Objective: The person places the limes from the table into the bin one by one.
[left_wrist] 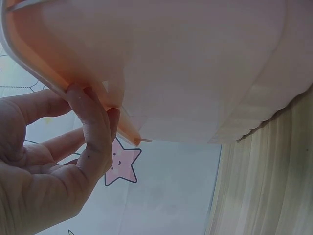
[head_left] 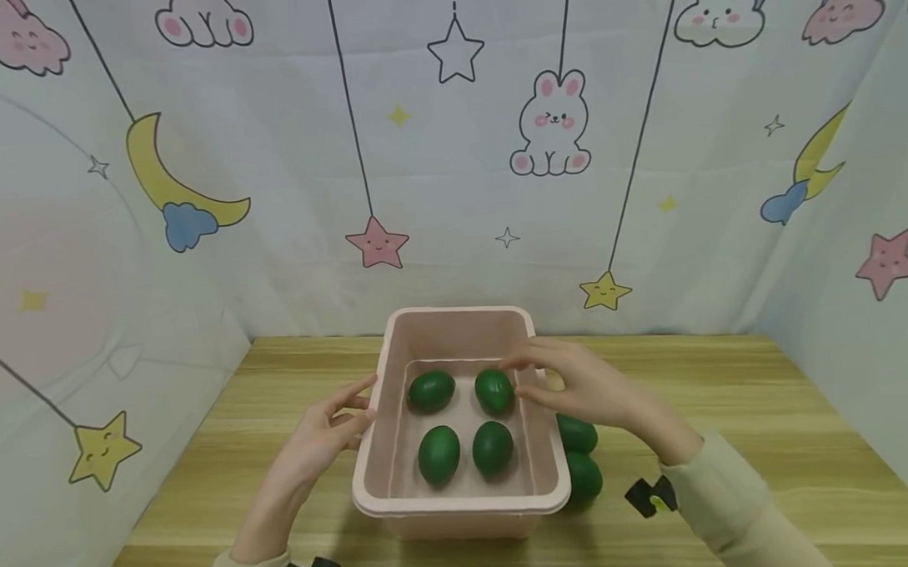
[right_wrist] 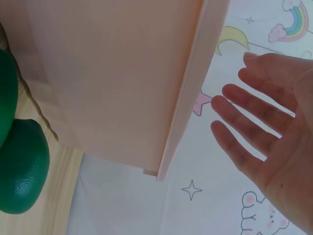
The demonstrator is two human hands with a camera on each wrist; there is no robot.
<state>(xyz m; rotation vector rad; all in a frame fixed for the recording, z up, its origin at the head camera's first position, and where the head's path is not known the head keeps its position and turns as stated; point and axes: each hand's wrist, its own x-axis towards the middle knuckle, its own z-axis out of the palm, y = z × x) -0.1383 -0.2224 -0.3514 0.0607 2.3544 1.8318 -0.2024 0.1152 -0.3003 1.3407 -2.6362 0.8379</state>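
Observation:
A pale pink plastic bin (head_left: 462, 505) stands on the wooden table, with several dark green avocados (head_left: 439, 456) lying apart on its floor. At the bin's left rim is my left hand (head_left: 320, 434); in the left wrist view its bent fingers (left_wrist: 90, 122) tuck under the lip and pinch it with the thumb. My right hand (head_left: 578, 383) hovers over the right rim, thumb and fingers spread beside the far right avocado (head_left: 494, 390). In the right wrist view this hand (right_wrist: 274, 127) has extended fingers and nothing in it.
More avocados (head_left: 581, 478) lie on the table against the bin's right side, partly hidden by it. The wood-grain table (head_left: 730, 441) extends on both sides. A white cloth backdrop (head_left: 450, 167) with stars, moons and rabbits rises behind and at the sides.

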